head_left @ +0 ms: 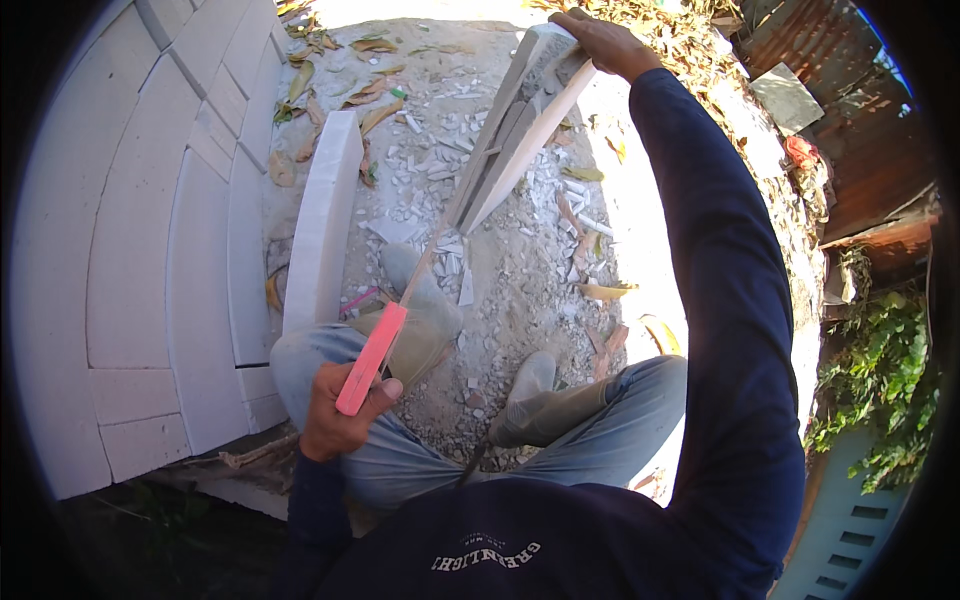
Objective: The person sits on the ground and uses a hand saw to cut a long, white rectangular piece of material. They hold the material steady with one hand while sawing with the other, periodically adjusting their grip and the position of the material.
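Note:
My left hand (337, 418) is closed round the flat red handle of a long thin tool (375, 352). Its narrow blade points away from me and reaches the lower left edge of a pale block (512, 125). The block stands tilted, with white sides and a rough grey hollow between them; I cannot tell whether the blade touches or goes into it. At the block's far upper end, my right hand (612, 45) grips the top corner, its arm stretched out. The exact kind of tool is not clear.
A long white block (322, 220) stands by my left knee. Farther left rises a stack of pale blocks (135, 230). White chips (425, 160) and dry leaves litter the dusty ground between my boots (530, 378) and beyond. Rusty metal sheets (880, 140) and a green plant (880, 380) line the right side.

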